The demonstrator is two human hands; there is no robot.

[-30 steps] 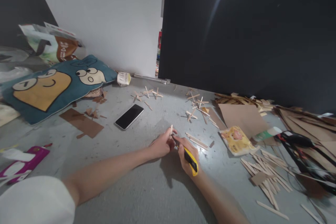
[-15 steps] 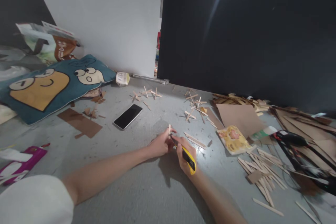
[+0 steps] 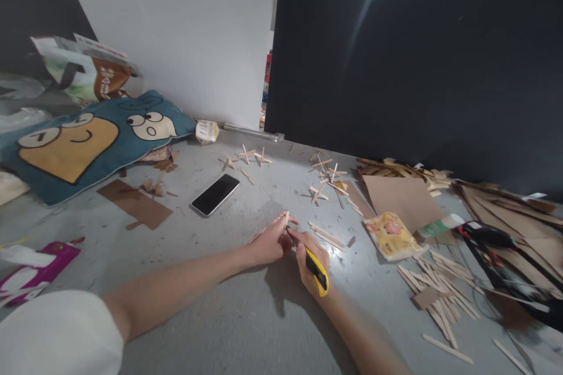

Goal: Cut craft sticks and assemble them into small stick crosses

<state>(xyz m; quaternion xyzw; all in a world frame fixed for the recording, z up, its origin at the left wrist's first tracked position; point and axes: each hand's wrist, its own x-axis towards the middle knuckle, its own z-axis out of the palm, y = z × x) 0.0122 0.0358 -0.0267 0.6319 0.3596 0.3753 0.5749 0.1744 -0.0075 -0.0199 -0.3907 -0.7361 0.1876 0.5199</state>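
Observation:
Between the fingers of my left hand is a short wooden craft stick, its tip pointing up. My right hand is closed around a yellow and black utility knife. The knife's blade end meets the stick close to my left fingertips; the exact contact is too small to make out. Just right of my hands, a few loose sticks lie on the grey tabletop.
A phone lies to the left, near brown cardboard. Small crossed-stick pieces stand farther back. At right are a yellow packet, a pile of sticks and a glue stick. A cushion sits at back left.
The stick in my left hand has tilted slightly and shifted a little to the right. My right hand keeps the utility knife in nearly the same place.

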